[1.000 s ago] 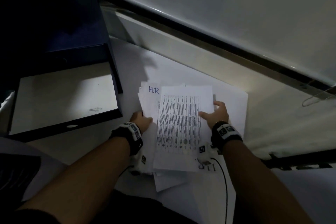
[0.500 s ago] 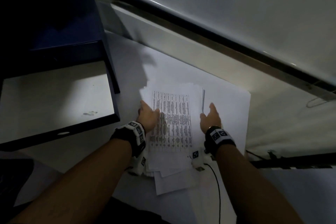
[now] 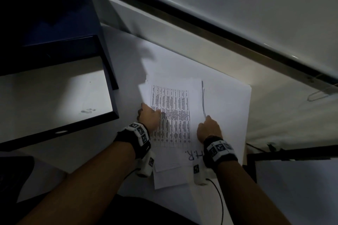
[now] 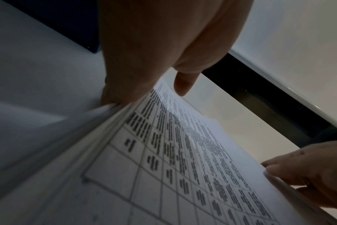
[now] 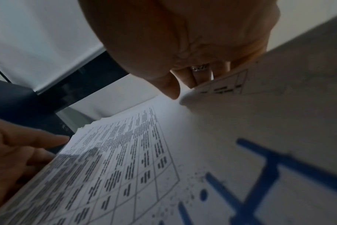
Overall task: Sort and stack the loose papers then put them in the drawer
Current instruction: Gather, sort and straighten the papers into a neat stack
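Note:
A stack of loose white papers (image 3: 170, 115) lies on the white desk, topped by a sheet with a printed table (image 4: 183, 159). At its near end, blue handwritten "H.R." (image 3: 193, 154) shows upside down. My left hand (image 3: 146, 113) grips the stack's left edge, thumb (image 4: 183, 85) above and the other fingers (image 5: 29, 153) at the edge. My right hand (image 3: 207, 118) pinches the right edge, where a sheet (image 5: 240, 91) curls up off the stack. The open drawer (image 3: 54, 97), dark-framed with a pale bottom, is left of the stack.
Under the stack lies a large white sheet (image 3: 230, 107). The dark blue cabinet (image 3: 45, 14) rises behind the drawer. A white wall ledge (image 3: 182, 29) runs along the far side. A cable (image 3: 219, 197) trails from my right wrist. A dark frame (image 3: 274, 153) is at the right.
Both hands have closed in on the stack's side edges and the sheets now lie closer together. The "H.R." lettering was at the far left a second ago; it now shows at the near end.

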The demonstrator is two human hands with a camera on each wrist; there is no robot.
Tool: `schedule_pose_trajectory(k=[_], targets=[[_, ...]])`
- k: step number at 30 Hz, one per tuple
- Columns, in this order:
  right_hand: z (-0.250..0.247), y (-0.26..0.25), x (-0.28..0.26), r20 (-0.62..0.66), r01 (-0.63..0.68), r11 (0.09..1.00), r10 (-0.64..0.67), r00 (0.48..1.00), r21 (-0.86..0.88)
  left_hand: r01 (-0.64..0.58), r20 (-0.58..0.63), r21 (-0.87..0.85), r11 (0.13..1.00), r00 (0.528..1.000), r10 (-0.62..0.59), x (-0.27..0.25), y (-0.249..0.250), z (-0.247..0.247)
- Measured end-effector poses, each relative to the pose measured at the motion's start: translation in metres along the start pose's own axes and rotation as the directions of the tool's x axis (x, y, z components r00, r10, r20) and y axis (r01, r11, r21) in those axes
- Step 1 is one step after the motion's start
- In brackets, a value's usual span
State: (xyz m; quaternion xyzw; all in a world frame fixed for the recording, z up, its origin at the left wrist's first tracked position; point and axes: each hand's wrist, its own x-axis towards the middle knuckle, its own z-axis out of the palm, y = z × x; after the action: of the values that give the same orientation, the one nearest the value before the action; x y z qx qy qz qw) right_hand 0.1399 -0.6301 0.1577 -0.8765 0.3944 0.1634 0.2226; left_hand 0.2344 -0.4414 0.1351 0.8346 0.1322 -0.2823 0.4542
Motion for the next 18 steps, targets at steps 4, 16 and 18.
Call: schedule_pose_trajectory(k=[4,16,18], targets=[[-0.004,-0.002,-0.013,0.127,-0.071,0.987,0.090,0.988,-0.144,0.008,-0.016,0.025,1.000,1.000,-0.007,0.000,0.006,-0.001],[-0.066,0.011,0.010,-0.041,0.157,0.706,-0.178,0.983,0.690,-0.450,0.023,-0.366,0.815,0.870,0.492,-0.069,0.042,-0.035],[-0.095,0.007,0.002,-0.107,0.245,0.577,-0.262,0.959,0.779,-0.486,-0.009,-0.471,0.737,0.838,0.546,-0.082,0.062,-0.045]])
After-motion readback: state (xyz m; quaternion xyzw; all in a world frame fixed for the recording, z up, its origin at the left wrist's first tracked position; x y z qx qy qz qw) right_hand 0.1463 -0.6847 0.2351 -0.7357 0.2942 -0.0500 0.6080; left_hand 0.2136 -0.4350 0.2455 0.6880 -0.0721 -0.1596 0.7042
